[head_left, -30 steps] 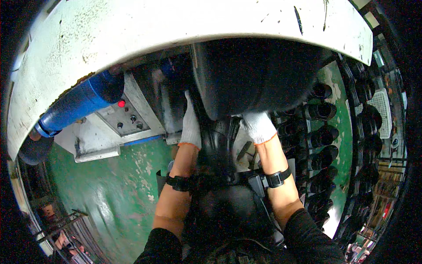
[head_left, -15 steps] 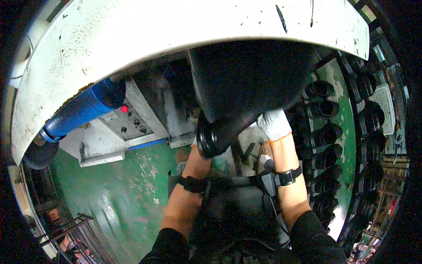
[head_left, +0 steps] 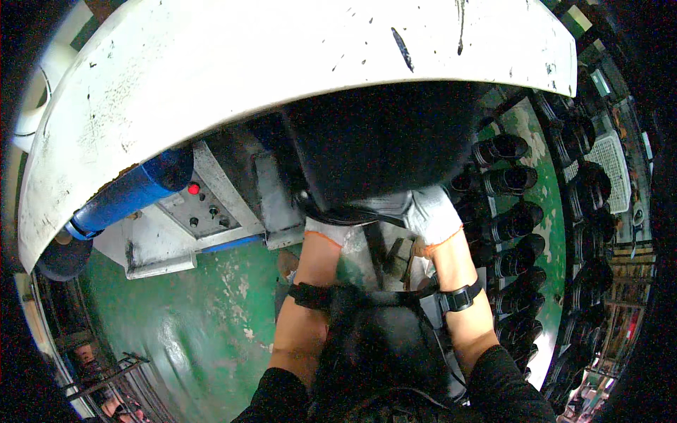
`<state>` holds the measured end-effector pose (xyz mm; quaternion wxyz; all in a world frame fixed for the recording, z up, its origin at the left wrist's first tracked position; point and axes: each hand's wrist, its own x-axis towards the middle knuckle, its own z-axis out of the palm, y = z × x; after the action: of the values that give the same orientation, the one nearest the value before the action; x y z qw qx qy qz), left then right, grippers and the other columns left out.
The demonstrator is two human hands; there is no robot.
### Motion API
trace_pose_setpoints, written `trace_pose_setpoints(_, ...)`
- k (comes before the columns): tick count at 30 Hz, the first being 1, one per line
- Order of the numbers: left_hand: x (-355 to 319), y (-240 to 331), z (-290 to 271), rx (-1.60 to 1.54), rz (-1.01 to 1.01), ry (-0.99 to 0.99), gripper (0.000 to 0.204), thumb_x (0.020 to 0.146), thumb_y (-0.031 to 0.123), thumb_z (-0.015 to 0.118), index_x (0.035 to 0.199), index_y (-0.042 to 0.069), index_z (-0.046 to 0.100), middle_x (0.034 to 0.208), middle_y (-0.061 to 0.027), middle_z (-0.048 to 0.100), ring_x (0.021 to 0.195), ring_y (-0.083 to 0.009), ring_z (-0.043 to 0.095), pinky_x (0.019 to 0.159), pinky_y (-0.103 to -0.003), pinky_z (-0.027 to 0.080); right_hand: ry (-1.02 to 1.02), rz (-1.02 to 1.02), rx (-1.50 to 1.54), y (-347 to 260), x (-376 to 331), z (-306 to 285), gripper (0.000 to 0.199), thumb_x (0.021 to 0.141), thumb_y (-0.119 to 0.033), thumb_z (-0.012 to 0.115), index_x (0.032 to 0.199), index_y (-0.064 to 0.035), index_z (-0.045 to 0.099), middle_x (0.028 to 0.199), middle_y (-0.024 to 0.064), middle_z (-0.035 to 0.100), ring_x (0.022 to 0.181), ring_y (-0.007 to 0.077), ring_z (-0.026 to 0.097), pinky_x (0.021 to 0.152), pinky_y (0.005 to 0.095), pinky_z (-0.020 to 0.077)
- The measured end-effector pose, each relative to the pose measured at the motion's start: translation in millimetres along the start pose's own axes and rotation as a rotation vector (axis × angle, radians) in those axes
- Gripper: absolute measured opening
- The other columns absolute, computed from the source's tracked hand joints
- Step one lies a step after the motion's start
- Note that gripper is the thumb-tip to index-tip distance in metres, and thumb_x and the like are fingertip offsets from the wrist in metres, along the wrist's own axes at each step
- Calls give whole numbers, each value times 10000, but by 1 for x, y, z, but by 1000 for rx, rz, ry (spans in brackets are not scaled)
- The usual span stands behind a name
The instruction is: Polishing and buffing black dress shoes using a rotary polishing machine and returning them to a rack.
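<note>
Left hand (head_left: 331, 230) and right hand (head_left: 432, 214) at a black item (head_left: 337, 214); grips I cannot tell.

The hood (head_left: 317, 49) stretches over the far side of the workplace, and below it hangs the machine part (head_left: 384, 141). Under the hood's left portion lies the cylinder (head_left: 134, 190); the control panel (head_left: 204, 211) is at its right. The left hand (head_left: 326, 231) and the right hand (head_left: 431, 215) are below the machine part, with a partly hidden item (head_left: 356, 214) between them. To the right of the right hand, shoes (head_left: 518, 221) stand in a row; farther right is a basket (head_left: 612, 173). The floor (head_left: 204, 303) extends left of the left forearm.
</note>
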<state>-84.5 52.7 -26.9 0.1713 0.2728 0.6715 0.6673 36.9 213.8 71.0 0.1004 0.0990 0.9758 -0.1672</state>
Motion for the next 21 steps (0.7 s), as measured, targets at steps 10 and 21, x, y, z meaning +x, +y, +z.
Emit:
trace_pose_setpoints(10,12,47,-42,-1121,-309,465,572,1010,456,333,1485,138,333,1509,-106,364,1360,-332,363,1148,-493,296,539,-229,-42,-63,33,28,481,884,-160,471,1362,-152,525,1455,140,447,1310,343,433,1143,432,308)
trace_pose_setpoints(21,23,60,-46,-1098,-44,457,647,968,576,391,1444,138,407,1428,-70,475,1262,-316,477,1097,-488,376,722,-91,21,-102,49,27,531,826,-254,575,1341,-126,555,1435,194,447,1330,427,374,1137,543,259)
